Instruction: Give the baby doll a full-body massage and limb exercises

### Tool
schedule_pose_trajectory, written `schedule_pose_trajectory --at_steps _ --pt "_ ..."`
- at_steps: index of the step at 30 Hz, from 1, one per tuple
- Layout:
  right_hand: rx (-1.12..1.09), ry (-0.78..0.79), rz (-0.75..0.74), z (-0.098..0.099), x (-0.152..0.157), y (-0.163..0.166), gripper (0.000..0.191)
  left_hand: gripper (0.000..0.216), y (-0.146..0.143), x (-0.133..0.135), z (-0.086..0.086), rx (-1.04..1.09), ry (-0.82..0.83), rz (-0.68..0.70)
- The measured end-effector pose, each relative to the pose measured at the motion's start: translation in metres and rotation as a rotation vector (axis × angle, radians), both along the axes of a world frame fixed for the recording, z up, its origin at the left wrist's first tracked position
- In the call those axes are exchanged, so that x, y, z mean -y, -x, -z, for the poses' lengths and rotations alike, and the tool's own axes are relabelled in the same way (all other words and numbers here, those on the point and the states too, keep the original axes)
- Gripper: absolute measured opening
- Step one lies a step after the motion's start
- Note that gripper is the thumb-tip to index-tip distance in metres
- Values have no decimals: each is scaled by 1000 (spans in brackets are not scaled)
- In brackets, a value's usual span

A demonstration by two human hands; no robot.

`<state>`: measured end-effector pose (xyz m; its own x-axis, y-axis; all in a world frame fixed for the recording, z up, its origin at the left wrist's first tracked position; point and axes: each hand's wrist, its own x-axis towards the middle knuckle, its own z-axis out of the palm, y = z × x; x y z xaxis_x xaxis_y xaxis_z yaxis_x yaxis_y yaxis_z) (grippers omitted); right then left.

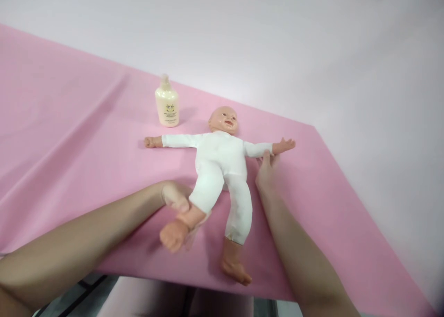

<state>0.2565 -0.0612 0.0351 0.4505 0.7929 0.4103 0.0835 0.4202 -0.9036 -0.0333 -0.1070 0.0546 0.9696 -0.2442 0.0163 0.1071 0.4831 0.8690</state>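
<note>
A baby doll (222,152) with a white cloth body lies face up on the pink cloth, arms stretched to both sides and head toward the far edge. My left hand (176,196) is closed around the doll's lower leg on the left, just above its bare foot (174,235), which looks lifted off the cloth. The fingers pass behind the leg and are partly hidden. My right hand (265,171) grips the doll's forearm on the right near the wrist, thumb on top, fingers underneath. The other leg (239,210) rests near the front edge.
A cream-coloured pump bottle (167,105) with a printed label stands upright beyond the doll's arm on the left. The pink cloth (86,136) covers the table and has folds at the left. A white wall (277,53) rises behind the table.
</note>
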Motion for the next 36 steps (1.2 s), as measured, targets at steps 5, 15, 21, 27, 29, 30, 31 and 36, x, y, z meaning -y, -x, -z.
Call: schedule_pose_trajectory --at_steps 5,15,21,27,29,30,31,36 --pt "487 -154 -88 -7 15 19 57 63 0 -14 8 99 199 -484" --pt "914 -217 -145 -5 20 22 39 52 -15 -14 -1 -53 135 -908" --pt "507 -130 4 -3 10 13 59 64 -3 -9 -4 18 -20 -595" --pt "45 26 103 3 -4 -8 73 59 7 -3 -16 -41 -153 -51" --pt "-122 94 75 8 -7 -15 74 49 5 -3 -19 -68 -244 86" --pt "-179 109 55 11 -8 -17 73 44 4 -2 -21 -86 -290 114" --pt "-210 108 40 14 -9 -19 73 39 2 -1 -23 -100 -328 115" --pt "-183 66 24 20 -10 -24 76 30 -3 7 -32 -87 -390 48"
